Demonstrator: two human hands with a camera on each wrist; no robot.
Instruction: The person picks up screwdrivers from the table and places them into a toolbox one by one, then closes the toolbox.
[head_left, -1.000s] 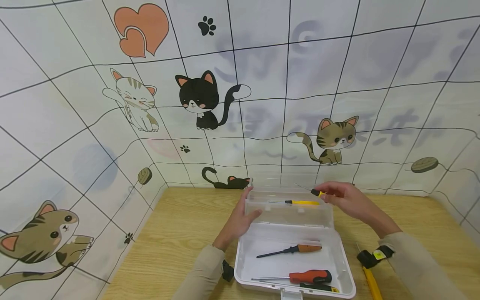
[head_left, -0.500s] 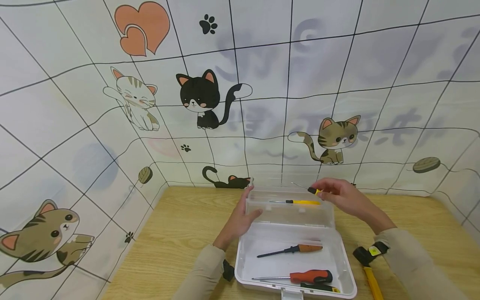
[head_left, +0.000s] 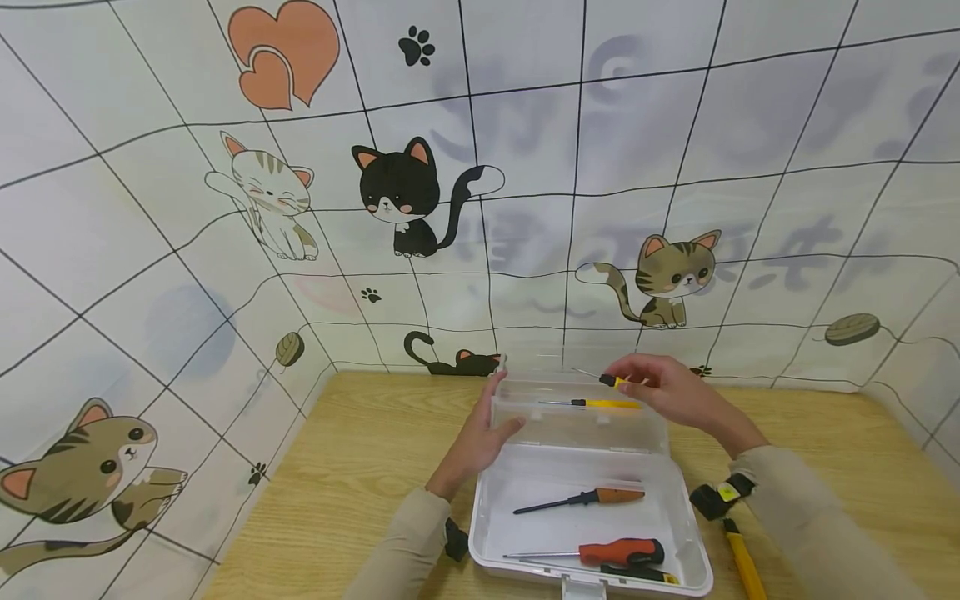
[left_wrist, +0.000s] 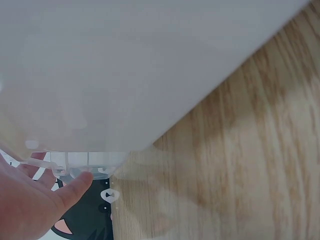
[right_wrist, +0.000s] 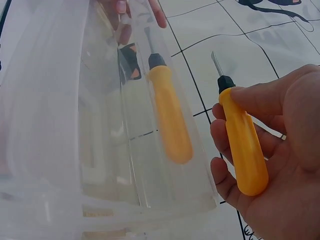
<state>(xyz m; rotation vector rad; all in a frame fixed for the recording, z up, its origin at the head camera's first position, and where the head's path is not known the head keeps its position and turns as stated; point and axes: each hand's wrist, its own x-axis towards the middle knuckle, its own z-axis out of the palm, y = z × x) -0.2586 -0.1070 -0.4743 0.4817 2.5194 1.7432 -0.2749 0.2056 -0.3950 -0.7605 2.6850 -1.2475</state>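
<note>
My right hand (head_left: 671,396) pinches a yellow-handled screwdriver (right_wrist: 244,145) with a black collar, held just above the toolbox's raised clear lid (head_left: 585,435). A second yellow-handled screwdriver (head_left: 611,404) lies in the lid's compartment; the right wrist view shows it through clear plastic. My left hand (head_left: 472,446) grips the lid's left side, thumb on the near face and fingers at the far edge. In the white toolbox base (head_left: 502,500) lie a brown-handled screwdriver (head_left: 618,497), a red-and-black screwdriver (head_left: 618,552) and a dark-handled one with a yellow end (head_left: 641,575).
Another yellow-handled tool (head_left: 742,562) lies on the wooden table (head_left: 360,467), right of the toolbox and partly out of frame. A wall covering with printed cats (head_left: 397,196) stands behind the table. The box's latch (head_left: 583,588) faces me.
My right hand has moved left with the screwdriver, further over the lid. My left hand keeps its place, and the tools in the box have not moved.
</note>
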